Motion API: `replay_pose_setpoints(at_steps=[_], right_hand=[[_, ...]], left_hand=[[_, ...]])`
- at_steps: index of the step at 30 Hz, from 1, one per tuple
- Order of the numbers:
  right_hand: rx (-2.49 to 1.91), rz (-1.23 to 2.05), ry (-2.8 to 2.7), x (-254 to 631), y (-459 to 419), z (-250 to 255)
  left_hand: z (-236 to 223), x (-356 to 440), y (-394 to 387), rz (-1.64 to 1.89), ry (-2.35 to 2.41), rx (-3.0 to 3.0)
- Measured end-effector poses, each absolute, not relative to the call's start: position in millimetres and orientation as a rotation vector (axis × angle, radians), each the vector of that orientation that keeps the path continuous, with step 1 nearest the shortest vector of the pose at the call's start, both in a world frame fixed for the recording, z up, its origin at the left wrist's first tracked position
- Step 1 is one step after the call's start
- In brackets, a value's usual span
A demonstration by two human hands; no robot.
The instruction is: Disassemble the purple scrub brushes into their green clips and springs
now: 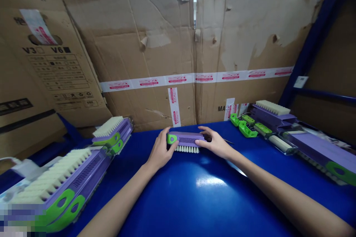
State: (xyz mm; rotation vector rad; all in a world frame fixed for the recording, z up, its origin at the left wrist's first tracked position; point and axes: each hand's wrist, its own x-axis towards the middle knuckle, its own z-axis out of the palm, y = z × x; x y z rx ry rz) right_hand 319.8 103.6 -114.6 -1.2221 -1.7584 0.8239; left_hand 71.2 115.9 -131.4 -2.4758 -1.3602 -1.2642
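Note:
A purple brush head (188, 140) with a green end piece and pale bristles facing down is held level above the blue surface (178, 192). My left hand (162, 148) grips its green end, thumb in front and fingers behind. On the opposite end, my right hand (215, 142) pinches the purple body between thumb and fingers. To the left lie more purple-and-green brushes, a smaller pair (114, 135) behind a larger pair (69, 177), with bristles up. The underside of the held brush is mostly hidden.
On the right are green plastic end pieces (247, 129), purple brush bodies (272, 116), a clear-cased roller part (280, 143) and a large purple piece (325, 148). Tall cardboard sheets (139, 44) wall the back. A blue metal post (308, 37) rises at the right.

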Motion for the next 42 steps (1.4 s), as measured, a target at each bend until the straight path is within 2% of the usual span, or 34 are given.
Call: replay_pose_setpoints(at_steps=[4,12,17,27,42], right_hand=[[-1.132,0.666,-1.876,323.1,99.7,-112.5],[-0.985,-0.179,-2.284,322.5,89.9,-106.3],[-0.927,-0.398,-2.375,323.7,93.0,-112.0],[-0.887,-0.410,-2.357,323.1,93.5,-107.7],[-1.067,0.128,-2.049,335.6,103.2,-115.4]], left_hand=[[-131.5,69.3,113.6,-1.292,-1.318,-2.630],[-123.5,71.6,106.2,-1.137,-1.001,-2.510],[-122.1,72.6,103.8,-1.017,-0.967,-2.390],[-121.8,73.9,102.8,-0.823,-1.005,-2.214],[-129.2,70.7,111.7,-0.952,-1.416,-2.216]])
